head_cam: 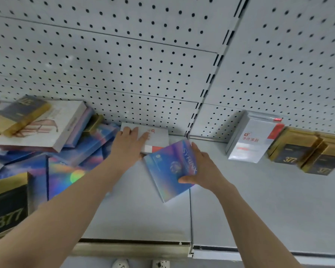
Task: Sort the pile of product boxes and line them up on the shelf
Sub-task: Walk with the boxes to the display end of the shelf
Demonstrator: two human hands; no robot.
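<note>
Right hand grips tilted iridescent blue box over shelf. Left hand, fingers flat, rests on white box at 11 o'clock. Pile at 9 o'clock; silver box at 3.

1. The pegboard panel looks like painted sheet metal, matt pale grey.
2. The shelf is smooth and matt; its front edge strip has a dull metallic sheen.
3. The holographic box is glossy card with rainbow foil.
4. The white box looks like matt card.
5. The silvery box shines as if film-wrapped.
6. The gold-and-black boxes carry reflective gold foil.
</note>
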